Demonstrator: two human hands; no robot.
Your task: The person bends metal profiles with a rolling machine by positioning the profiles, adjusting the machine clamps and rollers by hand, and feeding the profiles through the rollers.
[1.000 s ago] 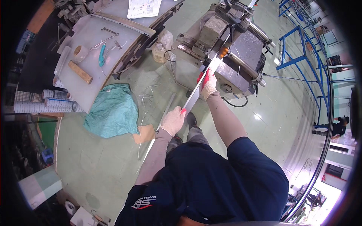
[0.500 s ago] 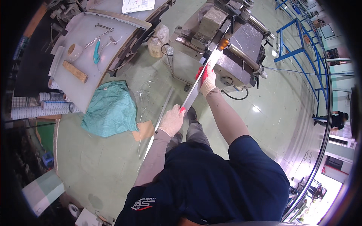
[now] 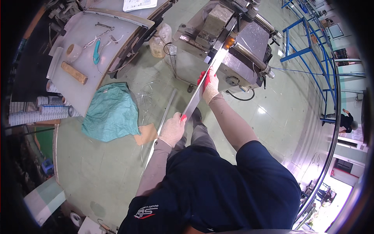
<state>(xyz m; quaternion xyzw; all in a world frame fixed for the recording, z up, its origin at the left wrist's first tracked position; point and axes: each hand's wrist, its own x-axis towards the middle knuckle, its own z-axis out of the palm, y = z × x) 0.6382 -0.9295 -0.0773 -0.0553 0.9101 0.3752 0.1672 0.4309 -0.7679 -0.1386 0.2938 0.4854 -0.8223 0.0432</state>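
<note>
I hold a long flat metal strip (image 3: 194, 102) that runs from my waist up into a grey cutting machine (image 3: 230, 43). My left hand (image 3: 172, 128), in a white glove with red fingertips, grips the strip's near end. My right hand (image 3: 209, 85), gloved the same way, is closed on the strip farther up, just short of the machine's bed. The strip's far end lies on the machine near an orange part (image 3: 229, 42).
A grey workbench (image 3: 78, 50) at upper left carries pliers, a tape roll and a wooden block. A green cloth (image 3: 111, 113) and a second metal strip (image 3: 159, 126) lie on the green floor. Blue racks (image 3: 304, 39) stand at right; another person (image 3: 348, 121) is far right.
The view has shifted so the machine and bench sit higher and closer. Both hands keep their grip on the strip, which has slid a little further toward the machine.
</note>
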